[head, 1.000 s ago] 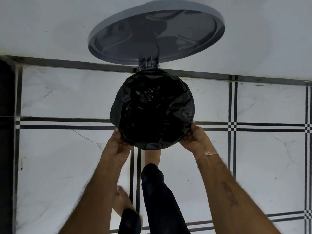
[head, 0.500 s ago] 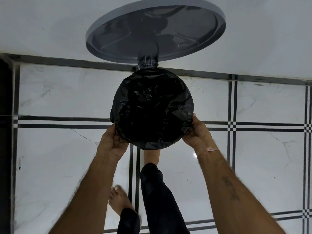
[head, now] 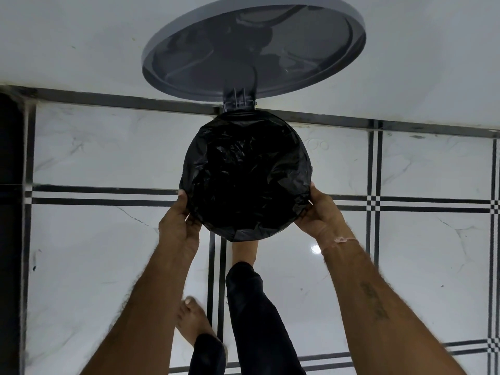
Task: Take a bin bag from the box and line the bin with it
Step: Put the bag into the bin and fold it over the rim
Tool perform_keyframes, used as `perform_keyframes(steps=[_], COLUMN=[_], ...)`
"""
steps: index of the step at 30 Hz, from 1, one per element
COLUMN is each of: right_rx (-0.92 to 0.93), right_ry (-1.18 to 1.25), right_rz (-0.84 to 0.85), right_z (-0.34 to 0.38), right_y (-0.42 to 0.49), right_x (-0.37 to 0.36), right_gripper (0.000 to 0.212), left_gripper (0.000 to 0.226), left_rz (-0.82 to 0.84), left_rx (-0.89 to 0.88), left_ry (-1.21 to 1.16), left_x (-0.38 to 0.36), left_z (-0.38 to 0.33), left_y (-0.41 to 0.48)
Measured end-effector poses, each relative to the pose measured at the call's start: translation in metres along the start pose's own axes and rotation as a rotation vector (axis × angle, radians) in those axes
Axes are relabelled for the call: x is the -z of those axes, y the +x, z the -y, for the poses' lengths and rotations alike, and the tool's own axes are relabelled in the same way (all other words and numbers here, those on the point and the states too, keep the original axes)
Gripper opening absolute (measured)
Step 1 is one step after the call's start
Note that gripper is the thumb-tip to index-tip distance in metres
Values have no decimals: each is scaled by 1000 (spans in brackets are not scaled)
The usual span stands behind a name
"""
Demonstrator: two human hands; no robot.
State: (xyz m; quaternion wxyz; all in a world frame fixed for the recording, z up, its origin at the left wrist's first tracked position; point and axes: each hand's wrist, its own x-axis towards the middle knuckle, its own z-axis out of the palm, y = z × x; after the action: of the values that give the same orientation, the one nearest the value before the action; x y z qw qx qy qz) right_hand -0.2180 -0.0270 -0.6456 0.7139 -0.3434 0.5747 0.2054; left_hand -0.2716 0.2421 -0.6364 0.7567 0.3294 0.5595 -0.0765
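A round pedal bin stands on the floor below me, its grey lid (head: pixel 254 47) swung up against the wall. A black bin bag (head: pixel 243 174) fills the opening and is folded over the rim all round, hiding the bin's body. My left hand (head: pixel 180 223) presses the bag's edge at the lower left of the rim. On the lower right side, my right hand (head: pixel 320 212) holds the bag's edge against the rim. One bare foot (head: pixel 243 253) sits just under the bin's front. The box of bags is out of view.
White marble floor tiles (head: pixel 94 266) with black stripe borders spread all round. A white wall (head: pixel 67 36) rises behind the bin. A dark vertical surface (head: pixel 10 212) runs down the left edge. My other bare foot (head: pixel 193 320) stands on the floor near my left forearm.
Both hands have slid upward along the sides of the rim, smoothing the bag's folded edge. My rear foot has shifted slightly on the floor. The lid stays up.
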Motion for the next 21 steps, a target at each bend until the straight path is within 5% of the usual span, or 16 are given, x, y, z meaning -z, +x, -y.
perform_keyframes(steps=[8,12,21], right_rx=[66,153,140], right_ry=[-114,-125,-136], right_rz=[-80,-18,-50], right_z=[5,7,13], right_y=[1,-2,1], right_x=[-4,-6,-5], right_gripper=[44,57,40], left_gripper=[32,12,16], left_rz=[-53,-157,-79], left_rx=[60,-32,-10], left_ry=[-42,19,87], left_x=[-2,-7,-7], left_z=[0,1,0], left_y=[2,-5,-5])
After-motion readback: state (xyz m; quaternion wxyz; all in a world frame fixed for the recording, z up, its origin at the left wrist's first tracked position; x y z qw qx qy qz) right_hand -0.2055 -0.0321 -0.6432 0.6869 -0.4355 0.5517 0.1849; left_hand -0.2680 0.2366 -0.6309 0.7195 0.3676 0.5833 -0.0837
